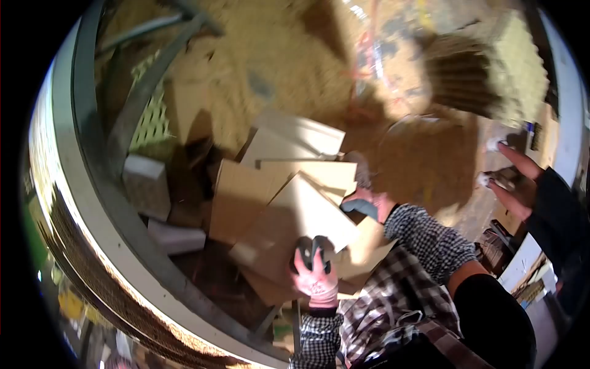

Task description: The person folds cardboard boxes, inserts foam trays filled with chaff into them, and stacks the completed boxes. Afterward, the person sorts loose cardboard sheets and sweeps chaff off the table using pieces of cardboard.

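Note:
Several flat pieces of brown cardboard (239,200) lie in a loose, overlapping pile in front of me. A pale cardboard sheet (301,212) rests on top, tilted to the pile. My left hand (316,277), in a pink glove with dark fingertips, has its fingers bent at this sheet's near edge. At the right side of the pile, my right hand (372,203) wears the same kind of glove and curls round the cardboard edges. Part of its grip is hidden.
A curved metal rim (92,203) runs along the left. White blocks (146,184) lie beside the pile. Corrugated material (485,71) is stacked at the upper right. Another person's hands (510,178), with white-tipped fingers, reach in from the right.

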